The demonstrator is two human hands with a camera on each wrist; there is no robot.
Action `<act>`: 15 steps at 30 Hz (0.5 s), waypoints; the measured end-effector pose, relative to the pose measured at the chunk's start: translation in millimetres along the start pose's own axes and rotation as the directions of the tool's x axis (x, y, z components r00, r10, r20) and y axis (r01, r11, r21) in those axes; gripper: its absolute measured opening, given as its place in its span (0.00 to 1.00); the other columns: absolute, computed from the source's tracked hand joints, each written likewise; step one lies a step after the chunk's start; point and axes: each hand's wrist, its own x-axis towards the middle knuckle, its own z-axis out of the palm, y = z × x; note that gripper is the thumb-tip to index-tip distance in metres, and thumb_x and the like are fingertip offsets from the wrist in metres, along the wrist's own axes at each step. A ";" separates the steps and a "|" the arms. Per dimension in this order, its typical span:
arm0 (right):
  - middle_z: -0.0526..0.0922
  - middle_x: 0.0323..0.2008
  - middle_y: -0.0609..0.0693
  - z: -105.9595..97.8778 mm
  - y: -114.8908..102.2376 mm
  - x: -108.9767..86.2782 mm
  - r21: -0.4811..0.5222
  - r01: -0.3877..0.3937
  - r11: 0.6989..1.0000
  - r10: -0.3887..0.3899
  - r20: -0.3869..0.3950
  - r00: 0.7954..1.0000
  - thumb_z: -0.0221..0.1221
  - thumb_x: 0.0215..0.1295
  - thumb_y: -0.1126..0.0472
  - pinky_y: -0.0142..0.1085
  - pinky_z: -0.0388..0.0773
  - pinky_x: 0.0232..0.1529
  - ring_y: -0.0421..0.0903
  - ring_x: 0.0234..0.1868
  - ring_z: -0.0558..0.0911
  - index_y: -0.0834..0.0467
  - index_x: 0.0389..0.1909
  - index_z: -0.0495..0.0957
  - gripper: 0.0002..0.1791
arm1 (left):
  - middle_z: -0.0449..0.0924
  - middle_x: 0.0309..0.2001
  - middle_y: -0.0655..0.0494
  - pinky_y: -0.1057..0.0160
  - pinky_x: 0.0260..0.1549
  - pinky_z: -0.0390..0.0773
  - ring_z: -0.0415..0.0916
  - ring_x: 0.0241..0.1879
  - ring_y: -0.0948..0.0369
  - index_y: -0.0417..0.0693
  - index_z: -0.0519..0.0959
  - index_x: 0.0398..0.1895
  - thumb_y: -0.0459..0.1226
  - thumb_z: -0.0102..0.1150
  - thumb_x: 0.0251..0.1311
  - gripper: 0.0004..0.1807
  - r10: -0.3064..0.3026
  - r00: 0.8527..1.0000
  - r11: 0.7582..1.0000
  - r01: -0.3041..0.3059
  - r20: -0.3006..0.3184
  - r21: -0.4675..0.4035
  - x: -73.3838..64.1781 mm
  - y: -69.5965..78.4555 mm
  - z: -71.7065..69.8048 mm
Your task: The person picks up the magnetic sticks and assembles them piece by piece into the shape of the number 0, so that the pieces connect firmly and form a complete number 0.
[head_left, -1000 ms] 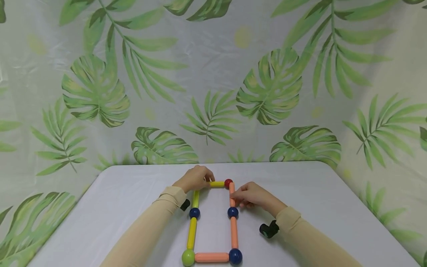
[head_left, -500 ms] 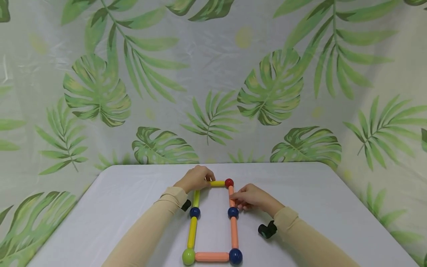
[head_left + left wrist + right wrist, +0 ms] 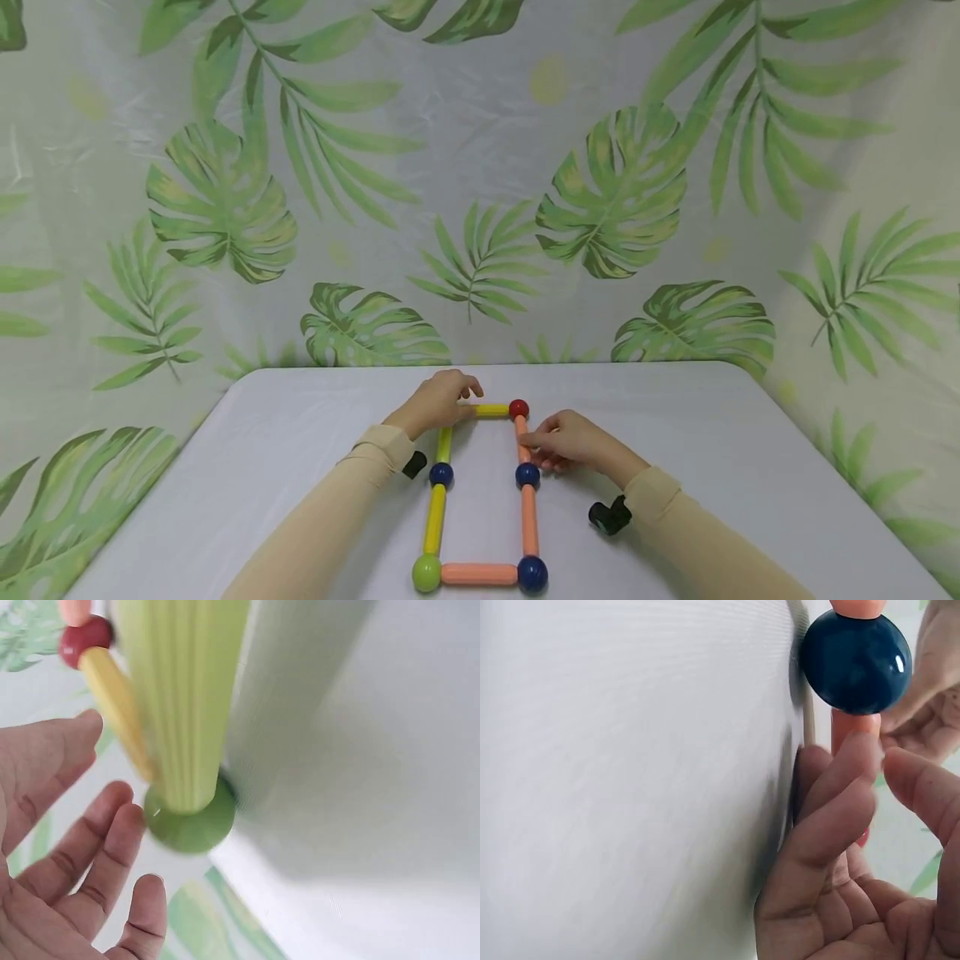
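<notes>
A rectangle of magnetic building sticks and balls lies on the table. My left hand (image 3: 435,402) is at its far left corner, fingers spread and apart from the green ball (image 3: 191,821) in the left wrist view. From that ball run a yellow-green stick (image 3: 180,690) and a yellow stick (image 3: 116,709), the latter ending at a red ball (image 3: 518,408). My right hand (image 3: 566,442) pinches the far orange stick (image 3: 521,428) between thumb and fingers, just beyond a dark blue ball (image 3: 857,661); the fingers hide much of this stick.
Nearer, a yellow stick (image 3: 434,518) and an orange stick (image 3: 529,521) run to a lime ball (image 3: 427,573) and a blue ball (image 3: 532,574), joined by another orange stick (image 3: 480,574). A leaf-print backdrop (image 3: 480,183) hangs behind the white table (image 3: 300,433).
My left fingers have loosened and lifted from the far left corner. The right hand stays at the orange stick, and the rectangle keeps its shape.
</notes>
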 end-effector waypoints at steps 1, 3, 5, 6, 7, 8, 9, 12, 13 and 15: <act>0.85 0.27 0.49 -1.9 0.9 -2.9 -0.034 0.023 0.999 -0.024 -0.011 1.000 0.68 0.72 0.44 0.30 0.76 0.30 0.41 0.24 0.78 0.58 0.46 0.83 0.21 | 0.86 0.48 0.44 0.50 0.51 0.84 0.82 0.47 0.51 0.45 0.87 0.54 0.35 0.72 0.68 0.13 0.013 1.000 1.000 -0.013 -0.016 -0.002 -6.6 -0.4 -2.7; 0.85 0.27 0.49 -6.5 4.0 -8.8 -0.104 0.091 0.990 -0.094 -0.019 0.995 0.69 0.72 0.45 0.32 0.76 0.30 0.43 0.25 0.79 0.57 0.46 0.82 0.19 | 0.85 0.46 0.45 0.52 0.49 0.83 0.82 0.45 0.52 0.44 0.87 0.54 0.35 0.72 0.68 0.13 0.034 0.999 0.999 -0.035 -0.034 -0.020 -23.3 -2.2 -9.0; 0.85 0.29 0.49 -11.9 7.2 -15.2 -0.146 0.176 0.974 -0.177 0.006 0.984 0.69 0.72 0.48 0.35 0.77 0.31 0.44 0.27 0.81 0.57 0.48 0.81 0.17 | 0.84 0.43 0.48 0.56 0.44 0.83 0.81 0.42 0.54 0.44 0.86 0.55 0.36 0.71 0.70 0.13 0.052 0.998 0.997 -0.053 -0.023 -0.049 -42.5 -5.9 -15.2; 0.85 0.30 0.49 -14.3 8.8 -18.2 -0.155 0.219 0.963 -0.217 0.031 0.976 0.69 0.72 0.50 0.35 0.78 0.31 0.44 0.28 0.82 0.57 0.49 0.81 0.16 | 0.84 0.42 0.50 0.59 0.43 0.82 0.80 0.41 0.56 0.44 0.86 0.55 0.37 0.70 0.71 0.14 0.057 0.998 0.996 -0.057 -0.007 -0.069 -52.3 -8.1 -18.0; 0.84 0.32 0.50 -16.2 10.3 -20.8 -0.160 0.259 0.953 -0.253 0.057 0.966 0.69 0.72 0.52 0.36 0.79 0.31 0.45 0.28 0.82 0.57 0.51 0.80 0.16 | 0.83 0.41 0.51 0.61 0.40 0.81 0.80 0.39 0.58 0.44 0.85 0.56 0.38 0.70 0.71 0.14 0.062 0.998 0.994 -0.061 0.013 -0.094 -61.8 -10.6 -20.2; 0.84 0.33 0.49 -17.6 11.6 -23.1 -0.169 0.298 0.940 -0.287 0.082 0.954 0.70 0.72 0.53 0.36 0.80 0.30 0.45 0.29 0.83 0.58 0.52 0.80 0.16 | 0.83 0.41 0.53 0.63 0.39 0.81 0.79 0.38 0.60 0.44 0.85 0.57 0.39 0.69 0.72 0.15 0.066 0.997 0.990 -0.061 0.036 -0.124 -71.1 -13.1 -21.8; 0.84 0.35 0.49 -18.5 12.5 -25.1 -0.172 0.331 0.928 -0.316 0.109 0.943 0.70 0.71 0.54 0.36 0.80 0.30 0.45 0.30 0.83 0.58 0.54 0.79 0.17 | 0.83 0.41 0.54 0.64 0.38 0.80 0.79 0.38 0.61 0.45 0.84 0.59 0.40 0.69 0.72 0.16 0.069 0.996 0.986 -0.059 0.062 -0.153 -79.6 -15.5 -22.6; 0.85 0.38 0.47 -16.4 14.7 -28.7 -0.176 0.388 0.905 -0.364 0.157 0.918 0.71 0.71 0.56 0.34 0.81 0.32 0.44 0.34 0.84 0.56 0.57 0.79 0.19 | 0.83 0.43 0.55 0.65 0.38 0.80 0.79 0.39 0.63 0.47 0.82 0.62 0.43 0.68 0.73 0.19 0.069 0.989 0.968 -0.035 0.129 -0.250 -100.2 -20.8 -20.6; 0.85 0.38 0.46 -14.7 15.5 -29.2 -0.182 0.402 0.897 -0.376 0.164 0.912 0.71 0.71 0.56 0.34 0.81 0.33 0.44 0.35 0.84 0.55 0.58 0.79 0.19 | 0.83 0.43 0.55 0.65 0.38 0.80 0.80 0.39 0.63 0.48 0.81 0.62 0.43 0.68 0.73 0.19 0.070 0.987 0.960 -0.027 0.145 -0.280 -105.3 -21.8 -18.4; 0.86 0.39 0.46 -10.5 16.5 -29.5 -0.187 0.427 0.885 -0.399 0.170 0.901 0.70 0.72 0.57 0.33 0.81 0.35 0.43 0.37 0.84 0.54 0.59 0.79 0.19 | 0.84 0.45 0.55 0.66 0.39 0.81 0.80 0.39 0.64 0.49 0.81 0.64 0.43 0.68 0.74 0.19 0.074 0.984 0.946 -0.019 0.161 -0.324 -113.2 -23.1 -12.6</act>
